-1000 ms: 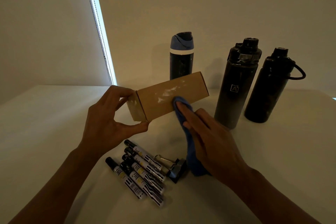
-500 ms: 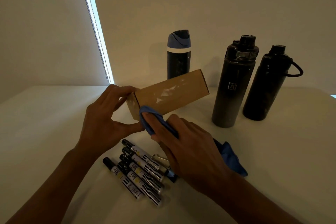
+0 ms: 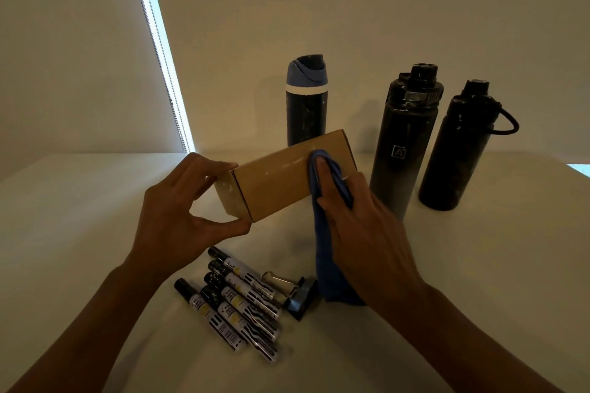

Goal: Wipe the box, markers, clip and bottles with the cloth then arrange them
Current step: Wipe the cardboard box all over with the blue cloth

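1. Box (image 3: 281, 179): plain brown cardboard, long and narrow. Your left hand (image 3: 178, 217) holds it off the tabletop (image 3: 79, 233) by its near end, fingers curled over the top edge, thumb under the bottom corner. Judged light and hollow; the walls will likely flex if you squeeze mid-span, so keep the grip at the end, where the folded corners are stiffest.
2. Cloth (image 3: 329, 233): blue, soft and limp. Your right hand (image 3: 360, 220) presses it flat against the long face, toward the end away from the left grip, with straight fingers. A fold of it shows over the fingers near the top; the slack hangs down below the hand toward the clip.
3. Surface: pale smears run along the upper part of the face between your two hands, and more on the end panel inside the left grip. That end can't be wiped until you shift your hold.
4. Markers (image 3: 236, 300): five, black caps, white barcoded barrels, lying side by side on the tabletop below the left grip. Smooth and round, likely to roll.
5. Clip (image 3: 295, 293): black binder clip with wire handles, just right of the markers, near the hanging cloth.
6. Bottles (image 3: 405, 143): three dark ones, upright beyond the box, dusty-looking. Probably heaviest here; take each by the body.
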Tool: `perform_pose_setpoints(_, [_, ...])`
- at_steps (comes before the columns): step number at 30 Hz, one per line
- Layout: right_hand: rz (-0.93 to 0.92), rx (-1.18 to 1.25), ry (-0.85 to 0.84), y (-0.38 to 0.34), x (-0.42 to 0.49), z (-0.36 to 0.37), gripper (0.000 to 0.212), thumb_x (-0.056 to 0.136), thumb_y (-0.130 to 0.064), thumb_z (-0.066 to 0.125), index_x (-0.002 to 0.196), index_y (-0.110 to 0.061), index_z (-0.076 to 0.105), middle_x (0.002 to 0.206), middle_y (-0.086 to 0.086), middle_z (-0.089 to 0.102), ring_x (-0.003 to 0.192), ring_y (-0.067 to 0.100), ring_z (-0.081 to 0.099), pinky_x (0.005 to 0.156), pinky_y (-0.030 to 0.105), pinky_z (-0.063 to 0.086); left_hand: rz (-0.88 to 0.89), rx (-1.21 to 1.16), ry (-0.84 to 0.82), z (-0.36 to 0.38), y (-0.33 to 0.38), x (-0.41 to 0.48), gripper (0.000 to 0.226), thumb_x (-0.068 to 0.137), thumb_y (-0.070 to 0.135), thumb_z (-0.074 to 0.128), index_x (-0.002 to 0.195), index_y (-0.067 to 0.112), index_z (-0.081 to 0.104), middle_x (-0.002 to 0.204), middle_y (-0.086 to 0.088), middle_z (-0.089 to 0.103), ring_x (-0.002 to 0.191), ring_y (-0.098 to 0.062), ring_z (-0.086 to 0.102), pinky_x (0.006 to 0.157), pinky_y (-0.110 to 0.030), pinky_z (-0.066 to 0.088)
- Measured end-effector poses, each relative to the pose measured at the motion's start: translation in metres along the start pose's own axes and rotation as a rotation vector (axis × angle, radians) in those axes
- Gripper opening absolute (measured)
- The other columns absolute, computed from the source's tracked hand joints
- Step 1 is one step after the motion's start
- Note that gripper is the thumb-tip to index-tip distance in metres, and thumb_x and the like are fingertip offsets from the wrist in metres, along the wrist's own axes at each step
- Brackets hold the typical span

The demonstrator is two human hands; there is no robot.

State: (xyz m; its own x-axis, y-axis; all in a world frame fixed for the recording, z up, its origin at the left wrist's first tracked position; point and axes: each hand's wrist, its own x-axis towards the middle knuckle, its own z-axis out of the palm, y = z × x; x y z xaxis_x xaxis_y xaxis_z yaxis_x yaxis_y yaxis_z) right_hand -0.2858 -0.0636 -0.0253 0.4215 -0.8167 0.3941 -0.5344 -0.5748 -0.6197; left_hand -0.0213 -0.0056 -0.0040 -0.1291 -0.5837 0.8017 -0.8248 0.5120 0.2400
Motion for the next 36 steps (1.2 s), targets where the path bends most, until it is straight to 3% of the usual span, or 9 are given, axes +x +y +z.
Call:
perform_pose_setpoints(4, [0.012,-0.125,-0.164,-0.03,-0.003,0.012,0.055,0.099,-0.024,0.058,0.145,-0.005,0.035,0.139,0.02,0.047,0.125,0.031,0.049,0.105,0.033,0.036,0.008,0.005,-0.044,0.002,-0.003,0.0,0.07,0.071,0.049,0.088,0.126,0.013,0.065,0.116,0.0,0.066,0.107,-0.018,0.067,0.089,-0.043,0.061])
perform_pose_setpoints(9, [-0.35,-0.355,0.201,-0.043,-0.018,0.029,0.068,0.085,-0.024,0.075,0.138,-0.027,0.032,0.096,0.002,0.061,0.076,0.016,0.062,0.057,0.033,0.057,0.013,0.024,-0.057,0.002,-0.003,-0.001,0.069,0.07,0.047,0.089,0.125,0.012,0.067,0.114,0.0,0.066,0.103,-0.023,0.068,0.084,-0.05,0.061])
perform_pose_setpoints(13, [-0.351,-0.479,0.22,-0.032,-0.014,0.021,0.082,0.092,-0.019,0.062,0.154,-0.03,0.008,0.118,0.009,0.05,0.096,0.027,0.056,0.074,0.042,0.055,0.025,0.045,-0.051,-0.001,-0.003,0.0,0.07,0.071,0.051,0.085,0.126,0.011,0.066,0.114,0.0,0.066,0.102,-0.022,0.067,0.081,-0.049,0.062])
perform_pose_setpoints(18, [-0.144,-0.123,0.135,0.003,0.0,0.006,0.068,0.089,-0.065,0.043,0.139,-0.02,0.037,0.108,-0.007,0.047,0.09,0.006,0.049,0.08,0.035,0.043,0.027,0.055,-0.034,-0.002,-0.001,0.0,0.069,0.071,0.049,0.085,0.126,0.012,0.066,0.114,0.001,0.067,0.101,-0.021,0.067,0.079,-0.047,0.062])
perform_pose_setpoints(20, [-0.091,-0.176,0.194,0.007,0.004,0.005,0.053,0.097,-0.037,0.053,0.141,-0.014,0.035,0.108,-0.004,0.046,0.088,0.008,0.046,0.079,0.034,0.04,0.023,0.045,-0.045,0.0,-0.002,-0.001,0.07,0.071,0.051,0.085,0.126,0.013,0.066,0.115,0.0,0.067,0.102,-0.022,0.067,0.079,-0.048,0.062])
perform_pose_setpoints(23, [-0.16,-0.205,0.012,-0.009,-0.007,0.015,0.086,0.102,-0.02,0.052,0.14,-0.065,-0.011,0.133,0.009,0.037,0.101,0.014,0.036,0.094,0.031,0.038,0.018,0.03,-0.066,0.002,-0.003,-0.001,0.072,0.071,0.053,0.084,0.127,0.012,0.066,0.116,-0.002,0.067,0.103,-0.024,0.068,0.08,-0.05,0.062])
perform_pose_setpoints(28, [-0.379,-0.336,0.139,-0.027,-0.011,0.035,0.111,0.082,-0.024,0.073,0.157,-0.028,-0.008,0.107,0.002,0.034,0.074,0.011,0.046,0.06,0.027,0.046,0.002,-0.008,-0.091,0.001,-0.004,-0.002,0.073,0.07,0.056,0.082,0.126,0.012,0.065,0.116,0.003,0.064,0.106,-0.016,0.065,0.087,-0.042,0.06])
perform_pose_setpoints(33, [-0.227,-0.251,0.204,-0.011,-0.002,-0.001,0.082,0.089,-0.022,0.057,0.151,-0.034,0.006,0.109,0.018,0.053,0.082,0.018,0.047,0.068,0.041,0.054,-0.022,-0.024,-0.061,-0.001,-0.004,-0.002,0.075,0.065,0.046,0.09,0.126,0.011,0.065,0.116,0.001,0.065,0.107,-0.018,0.064,0.085,-0.038,0.059])
perform_pose_setpoints(36, [-0.156,-0.482,0.264,0.005,0.003,-0.015,0.08,0.086,-0.008,0.066,0.154,-0.013,0.024,0.105,0.011,0.047,0.078,0.013,0.044,0.058,0.025,0.047,-0.016,-0.028,-0.066,-0.001,-0.004,-0.002,0.075,0.064,0.044,0.091,0.126,0.013,0.065,0.117,0.001,0.065,0.108,-0.017,0.064,0.083,-0.038,0.059])
